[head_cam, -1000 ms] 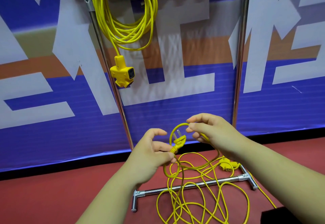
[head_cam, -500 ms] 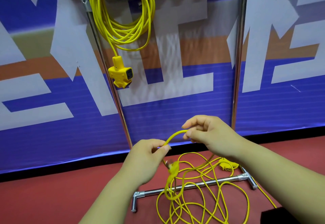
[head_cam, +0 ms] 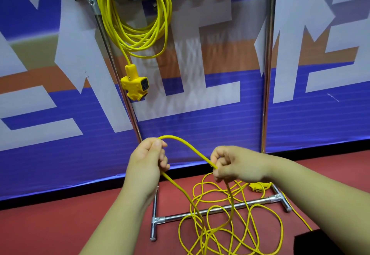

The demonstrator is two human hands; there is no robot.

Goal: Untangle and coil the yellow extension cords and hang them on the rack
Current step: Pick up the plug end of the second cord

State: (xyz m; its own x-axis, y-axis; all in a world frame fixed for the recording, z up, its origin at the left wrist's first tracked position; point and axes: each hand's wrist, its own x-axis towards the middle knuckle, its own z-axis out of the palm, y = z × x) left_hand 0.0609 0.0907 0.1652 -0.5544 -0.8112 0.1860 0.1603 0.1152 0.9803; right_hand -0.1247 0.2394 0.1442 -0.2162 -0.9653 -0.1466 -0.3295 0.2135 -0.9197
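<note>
a blue-and-white banner (head_cam: 200, 126) stands behind the red floor (head_cam: 50, 224).

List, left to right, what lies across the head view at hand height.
left hand → yellow cord arching between the hands → right hand → right rack post. The left rack post is left out: its foot overlaps the left hand.
</note>
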